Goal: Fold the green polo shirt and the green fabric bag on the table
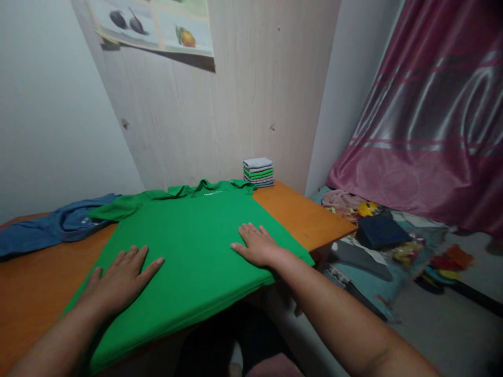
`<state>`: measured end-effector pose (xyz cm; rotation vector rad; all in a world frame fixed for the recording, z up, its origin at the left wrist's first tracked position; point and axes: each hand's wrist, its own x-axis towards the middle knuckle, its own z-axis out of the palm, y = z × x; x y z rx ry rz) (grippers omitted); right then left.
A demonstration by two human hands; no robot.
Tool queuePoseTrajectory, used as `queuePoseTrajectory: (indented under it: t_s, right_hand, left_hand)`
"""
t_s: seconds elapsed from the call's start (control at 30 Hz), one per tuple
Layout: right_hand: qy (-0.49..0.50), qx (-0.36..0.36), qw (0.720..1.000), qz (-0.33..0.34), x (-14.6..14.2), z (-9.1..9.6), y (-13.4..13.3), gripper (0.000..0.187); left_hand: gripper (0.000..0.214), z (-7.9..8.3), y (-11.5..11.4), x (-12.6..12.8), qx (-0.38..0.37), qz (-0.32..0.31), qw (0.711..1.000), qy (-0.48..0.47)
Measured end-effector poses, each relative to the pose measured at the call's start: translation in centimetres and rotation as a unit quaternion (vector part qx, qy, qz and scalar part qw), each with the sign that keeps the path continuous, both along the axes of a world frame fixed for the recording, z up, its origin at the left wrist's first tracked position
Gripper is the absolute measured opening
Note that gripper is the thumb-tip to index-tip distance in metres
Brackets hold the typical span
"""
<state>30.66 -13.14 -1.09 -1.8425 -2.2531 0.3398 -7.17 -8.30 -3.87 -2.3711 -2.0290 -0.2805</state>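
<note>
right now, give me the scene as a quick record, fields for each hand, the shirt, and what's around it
left hand: palm down, fingers spread, on the shirt's left side
right hand: palm down on the shirt's right side
green shirt: spread out, collar toward the wall, hem nearest the person
table: orange-brown, under the shirt
folded stack: far end of the table
blue garment: on the table, left, by a sleeve

White marking [213,192], apparently lettering, stands on the green shirt [188,235] near the collar [204,184], forward of the fingers [243,231] of the right hand [260,248]; characters not legible.
</note>
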Motion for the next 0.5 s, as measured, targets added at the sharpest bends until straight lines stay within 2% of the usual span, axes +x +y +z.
queuePoseTrajectory:
  t_s: [0.17, 0.3, 0.4, 0.5]
  right_hand:
    - [-0.041, -0.002, 0.992, -0.119, 6.6, 0.1, 0.3, 0.077]
    - [-0.06, -0.012, 0.978, -0.2, 9.2, 0.2, 0.7, 0.071]
    - [-0.062, -0.003, 0.975, -0.213, 7.9, 0.7, 0.3, 0.071]
    - [-0.04, 0.039, 0.989, -0.139, 3.8, 1.3, -1.4, 0.074]
  left_hand:
    - [0.092, 1.1, -0.7, 1.2, -0.055, 0.032, 0.997, 0.03]
    - [0.091, 1.3, -0.7, 1.6, -0.06, 0.047, 0.996, 0.042]
    - [0.089, 1.6, -0.7, 1.7, -0.07, 0.051, 0.995, 0.05]
    - [0.087, 2.4, -1.3, 2.5, -0.072, 0.051, 0.995, 0.056]
